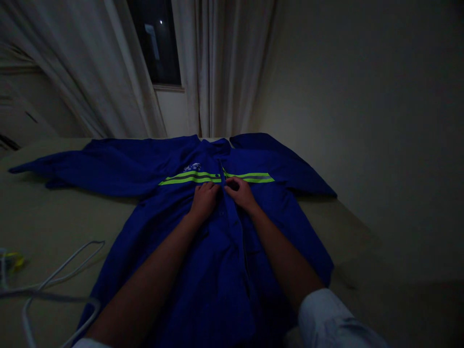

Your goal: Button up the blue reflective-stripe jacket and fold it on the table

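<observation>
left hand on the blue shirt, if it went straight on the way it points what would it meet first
Probably the yellow-green stripe across the chest of the blue shirt, just beyond the fingertips of the left hand; after that the collar. The dim light makes depth uncertain.

free: bare surface [54,217] left of jacket [217,270] | blocked: white hangers [54,296] front-left | wall [362,121] close right
</observation>
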### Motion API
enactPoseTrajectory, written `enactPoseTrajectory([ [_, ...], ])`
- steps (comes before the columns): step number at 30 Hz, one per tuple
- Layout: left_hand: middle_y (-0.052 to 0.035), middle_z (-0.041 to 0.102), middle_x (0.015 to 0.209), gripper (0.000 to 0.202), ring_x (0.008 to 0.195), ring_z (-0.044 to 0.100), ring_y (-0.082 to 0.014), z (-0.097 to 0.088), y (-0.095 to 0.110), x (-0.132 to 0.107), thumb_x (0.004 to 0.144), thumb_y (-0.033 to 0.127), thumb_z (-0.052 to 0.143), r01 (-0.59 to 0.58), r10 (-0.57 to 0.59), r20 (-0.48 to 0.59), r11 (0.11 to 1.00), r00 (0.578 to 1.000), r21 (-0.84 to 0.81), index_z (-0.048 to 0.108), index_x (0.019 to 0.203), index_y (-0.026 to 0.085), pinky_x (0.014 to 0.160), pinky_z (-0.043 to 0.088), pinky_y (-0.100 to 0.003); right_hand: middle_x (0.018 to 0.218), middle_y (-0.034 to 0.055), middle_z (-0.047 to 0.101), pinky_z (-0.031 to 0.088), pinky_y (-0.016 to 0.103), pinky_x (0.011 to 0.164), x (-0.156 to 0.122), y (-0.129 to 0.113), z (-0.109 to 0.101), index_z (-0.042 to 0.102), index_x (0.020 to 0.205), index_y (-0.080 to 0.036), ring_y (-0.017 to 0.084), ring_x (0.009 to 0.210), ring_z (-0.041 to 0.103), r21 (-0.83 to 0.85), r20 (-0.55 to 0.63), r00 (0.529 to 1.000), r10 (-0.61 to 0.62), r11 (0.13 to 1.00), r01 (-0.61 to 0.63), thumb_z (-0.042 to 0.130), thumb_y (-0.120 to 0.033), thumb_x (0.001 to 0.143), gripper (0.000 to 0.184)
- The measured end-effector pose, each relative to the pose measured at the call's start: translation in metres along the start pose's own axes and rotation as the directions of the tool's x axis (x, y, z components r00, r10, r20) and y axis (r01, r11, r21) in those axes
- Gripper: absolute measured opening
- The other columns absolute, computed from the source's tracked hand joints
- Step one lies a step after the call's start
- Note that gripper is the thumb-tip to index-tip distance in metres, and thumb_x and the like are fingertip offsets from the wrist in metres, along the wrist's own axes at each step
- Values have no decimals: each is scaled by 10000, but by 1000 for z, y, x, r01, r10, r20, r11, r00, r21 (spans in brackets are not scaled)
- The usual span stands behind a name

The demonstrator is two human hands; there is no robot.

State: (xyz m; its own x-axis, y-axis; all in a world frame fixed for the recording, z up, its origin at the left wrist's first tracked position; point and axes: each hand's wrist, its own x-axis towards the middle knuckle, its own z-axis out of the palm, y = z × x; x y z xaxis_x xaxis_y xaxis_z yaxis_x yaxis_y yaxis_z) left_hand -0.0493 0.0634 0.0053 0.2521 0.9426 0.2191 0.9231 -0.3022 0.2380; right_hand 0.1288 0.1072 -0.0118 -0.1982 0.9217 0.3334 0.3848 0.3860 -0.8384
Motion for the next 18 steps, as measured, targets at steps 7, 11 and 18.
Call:
enactPoseTrajectory([
  [7,-126,735,1236,339,1165,640,-300,3,-3,3,1042,240,431,9,-17,-54,989,998,-150,686,1261,193,1006,471,-437,1038,32,736,552,337,847,-2,4,-2,748,990,-197,205,897,692,-1,49,994,99,995,-99,773,-202,671,320],
  [11,-102,745,1179,272,1133,655,-284,5,-7,1,1011,251,485,-3,-23,-110,973,994,-230,700,1172,208,1017,484,-421,942,21,721,520,314,803,-3,4,-13,743,829,-192,199,862,665,-115,33,991,130,985,-125,848,-282,642,232],
  [18,-85,744,1174,270,1144,648,-272,2,-8,-1,1020,263,485,-29,-8,-140,965,990,-260,723,1144,234,1014,481,-417,636,-47,615,393,245,611,-3,-2,-33,688,685,-185,131,622,539,-61,273,948,161,987,-150,793,-345,707,192],
])
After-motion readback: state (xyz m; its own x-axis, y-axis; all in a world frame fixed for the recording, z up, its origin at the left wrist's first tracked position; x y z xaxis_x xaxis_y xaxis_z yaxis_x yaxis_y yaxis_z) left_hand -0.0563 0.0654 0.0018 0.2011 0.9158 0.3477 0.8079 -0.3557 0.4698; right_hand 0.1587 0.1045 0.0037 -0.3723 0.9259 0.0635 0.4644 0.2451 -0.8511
